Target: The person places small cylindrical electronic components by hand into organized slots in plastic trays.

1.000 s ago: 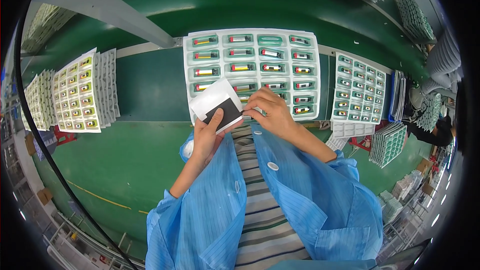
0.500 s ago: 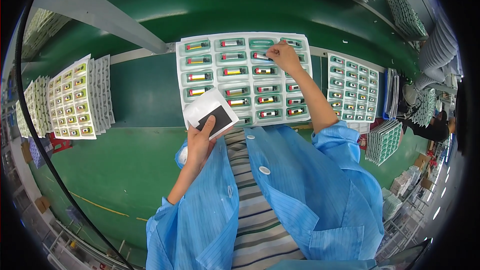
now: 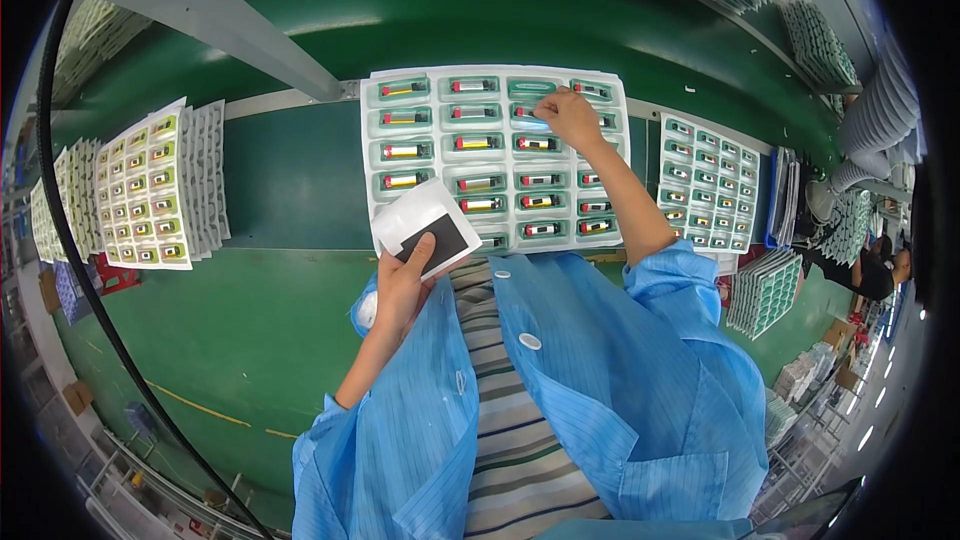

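Left hand [image 3: 403, 282]: grip pinching a white sheet [image 3: 415, 210], black patch [image 3: 443, 240] on it, blocking the near-left part of the tray [image 3: 438, 130] on the desk [image 3: 285, 200]. Right hand [image 3: 572, 118] half-hides a red-ended cylinder [image 3: 522, 112]; can't tell if that grip's actually pinching it. More trays [image 3: 708, 180] either side, black cable [image 3: 85, 280] crossing left.
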A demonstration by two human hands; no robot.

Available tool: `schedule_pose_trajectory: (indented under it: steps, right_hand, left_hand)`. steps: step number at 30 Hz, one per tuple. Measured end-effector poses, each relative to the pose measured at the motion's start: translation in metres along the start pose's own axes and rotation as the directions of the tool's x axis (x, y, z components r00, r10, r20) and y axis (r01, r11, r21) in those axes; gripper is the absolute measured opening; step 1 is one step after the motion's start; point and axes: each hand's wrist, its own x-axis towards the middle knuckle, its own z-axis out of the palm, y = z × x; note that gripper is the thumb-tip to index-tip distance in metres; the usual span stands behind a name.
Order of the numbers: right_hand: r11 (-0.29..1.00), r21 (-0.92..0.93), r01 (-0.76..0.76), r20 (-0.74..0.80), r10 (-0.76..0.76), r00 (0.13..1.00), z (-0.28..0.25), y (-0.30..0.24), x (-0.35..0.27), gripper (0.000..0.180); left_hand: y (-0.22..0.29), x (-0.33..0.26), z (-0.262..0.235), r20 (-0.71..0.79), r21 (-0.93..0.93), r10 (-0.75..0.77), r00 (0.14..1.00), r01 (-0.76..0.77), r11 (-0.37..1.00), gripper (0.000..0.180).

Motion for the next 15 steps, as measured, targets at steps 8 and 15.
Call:
schedule_pose_trajectory:
  steps: [8, 15]
  right_hand:
    - [0.992, -0.114, 0.053, -0.049, -0.059, 0.997, 0.001, -0.01, -0.008, 0.017]
    - [0.939, 0.278, 0.201, -0.188, -0.152, 0.97, -0.027, -0.074, -0.056, 0.014]
  left_hand:
    - [0.0, 0.001, -0.001, 0.017, -0.027, -0.008, 1.0, 0.009, 1.0, 0.043]
    - [-0.009, 0.008, -0.009, -0.005, 0.01, 0.117, 0.993, -0.117, 0.993, 0.036]
